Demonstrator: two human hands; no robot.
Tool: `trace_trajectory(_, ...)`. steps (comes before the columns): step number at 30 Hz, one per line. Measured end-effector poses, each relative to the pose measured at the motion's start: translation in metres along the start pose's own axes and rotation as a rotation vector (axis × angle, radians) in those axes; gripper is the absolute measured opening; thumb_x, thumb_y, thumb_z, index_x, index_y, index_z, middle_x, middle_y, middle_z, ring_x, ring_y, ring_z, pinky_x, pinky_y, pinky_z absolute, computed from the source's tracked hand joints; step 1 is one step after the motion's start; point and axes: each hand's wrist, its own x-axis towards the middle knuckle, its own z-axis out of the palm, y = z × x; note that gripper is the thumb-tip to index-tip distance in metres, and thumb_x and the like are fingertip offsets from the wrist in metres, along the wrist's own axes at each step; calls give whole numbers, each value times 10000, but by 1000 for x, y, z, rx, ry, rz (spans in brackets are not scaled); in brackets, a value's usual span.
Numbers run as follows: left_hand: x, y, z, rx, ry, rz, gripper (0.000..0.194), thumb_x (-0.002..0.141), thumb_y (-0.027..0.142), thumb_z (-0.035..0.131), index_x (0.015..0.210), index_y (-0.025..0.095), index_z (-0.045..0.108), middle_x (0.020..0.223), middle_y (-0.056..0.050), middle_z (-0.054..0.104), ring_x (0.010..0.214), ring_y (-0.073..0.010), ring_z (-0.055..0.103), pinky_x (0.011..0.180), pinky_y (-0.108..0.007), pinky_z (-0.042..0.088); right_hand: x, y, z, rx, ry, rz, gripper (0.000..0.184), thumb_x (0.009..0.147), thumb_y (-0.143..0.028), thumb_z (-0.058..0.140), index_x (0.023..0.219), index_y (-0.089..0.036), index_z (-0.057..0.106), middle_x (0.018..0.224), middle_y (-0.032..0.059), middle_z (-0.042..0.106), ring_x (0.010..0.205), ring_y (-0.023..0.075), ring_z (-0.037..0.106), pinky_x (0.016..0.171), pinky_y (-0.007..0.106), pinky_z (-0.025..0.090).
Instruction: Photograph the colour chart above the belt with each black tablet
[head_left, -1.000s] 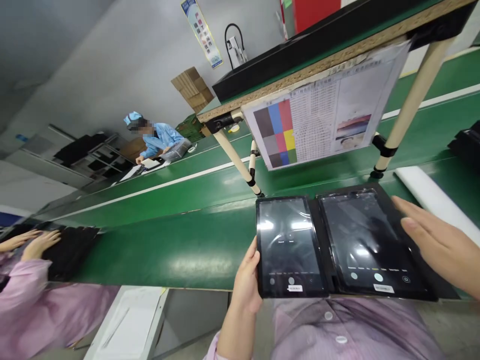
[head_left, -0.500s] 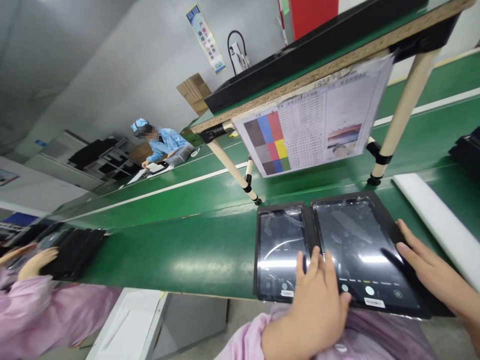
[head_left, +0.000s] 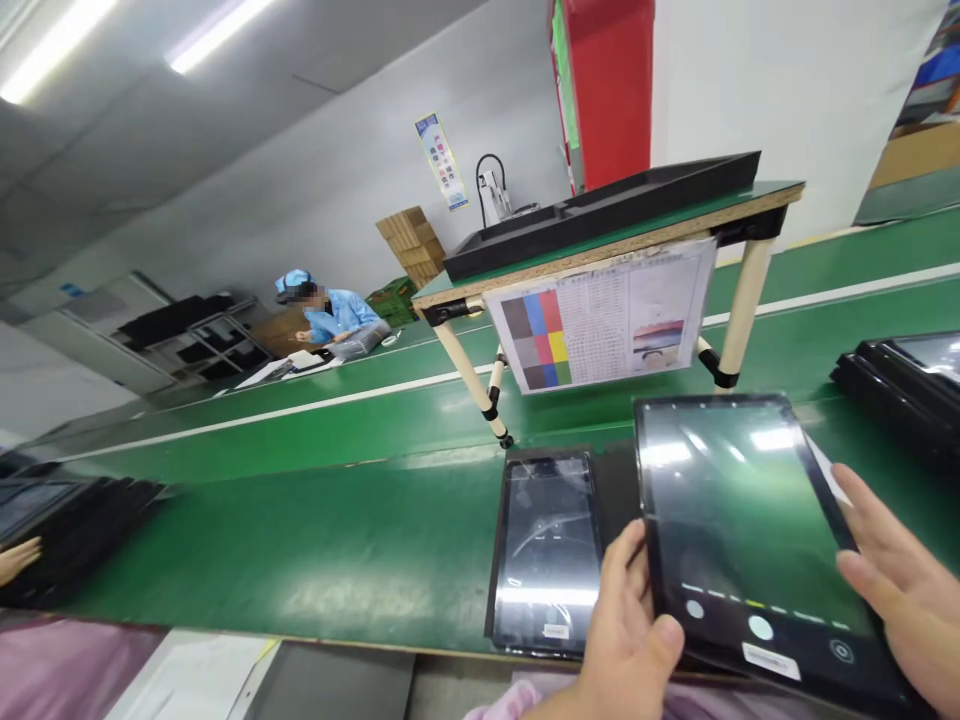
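Observation:
Both hands hold a black tablet [head_left: 739,520] tilted up off the green bench, its screen lit with camera buttons along the near edge. My left hand [head_left: 626,640] grips its left edge with the thumb on the bezel. My right hand [head_left: 896,590] supports its right edge, fingers extended along the side. A second black tablet [head_left: 546,550] lies flat in a black tray [head_left: 616,478] just left of the held one. A colour test chart [head_left: 600,315] hangs from a small stand [head_left: 607,225] straight ahead of the raised tablet.
A green conveyor belt [head_left: 315,470] runs across the view. Stacked black trays with tablets sit at the far right [head_left: 900,385] and far left [head_left: 71,525], where another person's hand [head_left: 16,560] rests. A worker in blue [head_left: 330,315] sits across the line.
The right tablet has been lifted off the tray and tilted toward the chart. My left hand moved from the left tablet onto the right one. The view has tipped upward.

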Motion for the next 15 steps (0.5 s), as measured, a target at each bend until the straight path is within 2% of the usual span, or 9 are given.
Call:
trace_trajectory(2, 1, 19, -1, -108, 93, 63, 880, 814, 623, 692, 1539, 256, 351, 1504, -176, 498, 1321, -335, 558, 1121, -494, 433, -10, -21, 16, 165, -6, 13, 824, 782, -625, 684, 1516, -344, 437, 1558, 67, 422, 1389, 335, 442, 995, 408, 553)
trace_trajectory(3, 0, 30, -2, -107, 161, 92, 881, 803, 613, 714, 1535, 281, 353, 1513, -160, 487, 1297, -329, 577, 1095, -479, 465, -15, -31, 26, 249, -22, -9, 837, 777, -614, 701, 1522, -356, 419, 1557, 52, 425, 1371, 333, 471, 963, 392, 577)
trace_trajectory(5, -4, 48, -6, -28, 288, 162, 890, 764, 609, 758, 1514, 306, 388, 1543, -132, 458, 1317, -326, 560, 1083, -438, 483, -20, -46, 46, 400, -78, -73, 799, 798, -590, 711, 1510, -368, 425, 1494, 48, 509, 1271, 327, 579, 898, 375, 613)
trace_trajectory(7, -9, 58, -11, 99, 348, 230, 892, 738, 616, 778, 1493, 302, 423, 1538, -117, 474, 1358, -325, 524, 1097, -416, 473, -18, -55, 64, 520, -159, -93, 682, 835, -619, 672, 1438, -336, 525, 1341, 71, 644, 1147, 321, 664, 873, 389, 623)
trace_trajectory(9, -15, 60, -17, 244, 378, 276, 930, 741, 607, 774, 1517, 275, 384, 1528, -134, 488, 1385, -328, 497, 1115, -425, 455, -12, -60, 80, 610, -280, -67, 608, 858, -710, 579, 1283, -283, 663, 1158, 98, 731, 1084, 324, 694, 889, 418, 616)
trace_trajectory(11, -19, 57, -23, 425, 434, 305, 1023, 737, 582, 781, 1558, 220, 291, 1547, -180, 448, 1413, -343, 458, 1144, -457, 419, -3, -61, 91, 655, -379, -17, 642, 849, -801, 490, 1093, -265, 745, 1018, 105, 760, 1073, 322, 699, 926, 437, 599)
trace_trajectory(15, -21, 53, -29, 778, 572, 306, 1137, 719, 539, 795, 1580, 164, 155, 1578, -233, 365, 1460, -354, 385, 1206, -515, 303, 10, -63, 102, 617, -458, 88, 662, 752, -898, 502, 816, -285, 743, 870, 90, 765, 1117, 322, 680, 964, 451, 575)
